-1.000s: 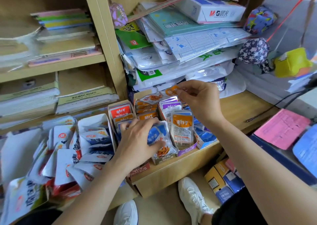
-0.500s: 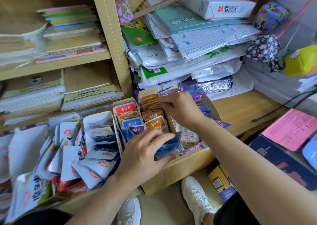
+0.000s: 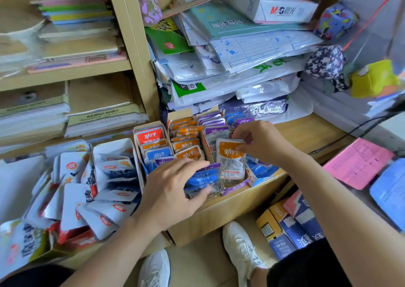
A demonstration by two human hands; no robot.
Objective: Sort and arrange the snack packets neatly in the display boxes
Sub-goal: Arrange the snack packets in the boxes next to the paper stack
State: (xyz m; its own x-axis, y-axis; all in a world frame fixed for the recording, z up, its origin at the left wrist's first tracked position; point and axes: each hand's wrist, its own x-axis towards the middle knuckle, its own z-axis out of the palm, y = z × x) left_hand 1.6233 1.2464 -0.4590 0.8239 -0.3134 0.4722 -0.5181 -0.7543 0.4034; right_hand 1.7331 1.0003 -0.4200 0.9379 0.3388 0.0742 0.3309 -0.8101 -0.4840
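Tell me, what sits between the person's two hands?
In the head view, blue snack packets lie between the left hand and the right hand, which pinches an upright orange packet.

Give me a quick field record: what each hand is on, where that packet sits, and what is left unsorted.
Left hand: grips a bunch of blue foil snack packets at the front of the boxes
Right hand: pinches the top of an orange-topped clear snack packet
Packet position: upright, at the front of the purple-fronted cardboard box
Sorted rows: orange packets; purple packets
Mixed: leftmost cardboard box holds red, orange, blue and purple packets
Beside: white foil packets heaped loosely to the left
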